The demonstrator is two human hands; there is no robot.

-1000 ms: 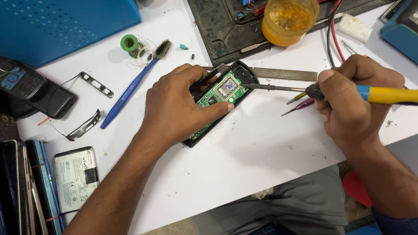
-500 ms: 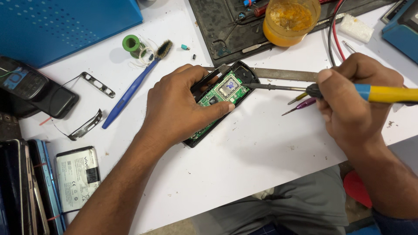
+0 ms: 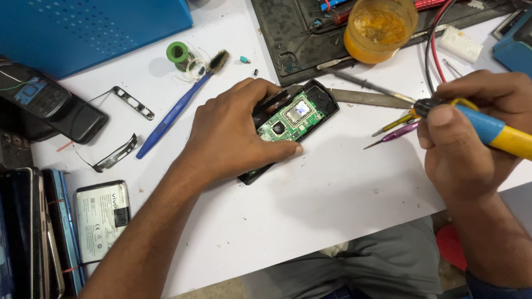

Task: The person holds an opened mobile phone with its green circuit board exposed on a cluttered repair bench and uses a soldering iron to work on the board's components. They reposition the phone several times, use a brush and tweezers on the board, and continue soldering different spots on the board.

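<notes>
We press our left hand (image 3: pixel 230 135) down over the opened black phone with its bare green circuit board (image 3: pixel 291 123), fingers curled around its upper edge and the thumb pinning its lower side to the white tabletop (image 3: pixel 332 188). Our right hand (image 3: pixel 471 133) is clenched around the blue-and-yellow-handled soldering iron (image 3: pixel 490 130), its thin metal tip pointing left toward the phone but hanging apart from it. Two slim tools, possibly tweezers, one yellow (image 3: pixel 394 124) and one purple (image 3: pixel 390 136), poke out beside that fist. A blue-handled brush (image 3: pixel 176 111) lies just left of our wrist, an amber jar of flux (image 3: pixel 379 27) above.
</notes>
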